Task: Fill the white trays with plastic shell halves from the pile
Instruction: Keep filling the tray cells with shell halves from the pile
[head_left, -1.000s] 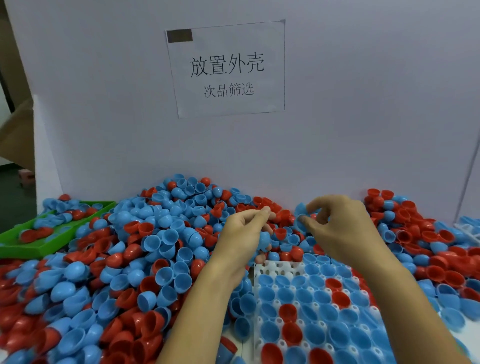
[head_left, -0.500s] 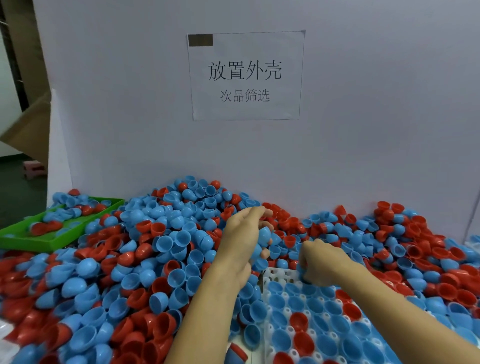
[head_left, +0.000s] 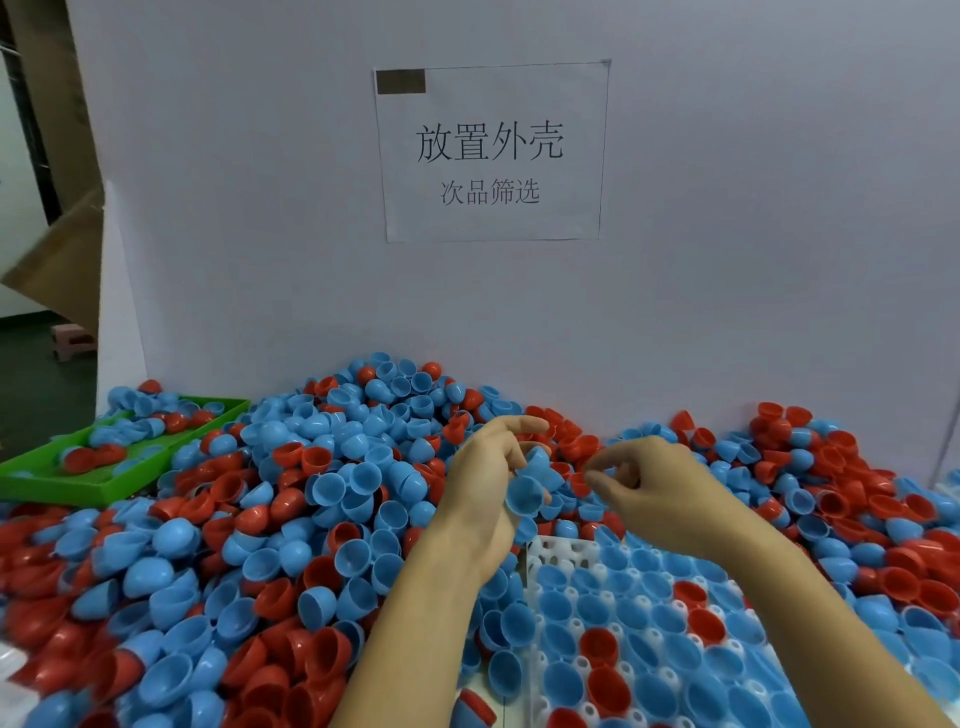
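A green tray (head_left: 111, 486) holds a few shells at far left; the pile (head_left: 291, 499) of glossy red and blue half-domes looks light, stiff and slippery, best pinched at the rim; the left hand (head_left: 485, 470) grips blue shells (head_left: 524, 493); the right hand (head_left: 657, 488) hovers, fingers curled, apparently empty; the white tray (head_left: 553, 553) below is mostly filled.

A green tray (head_left: 78, 486) sits left; a printed paper sign (head_left: 493, 153) hangs on the white board (head_left: 753, 234).
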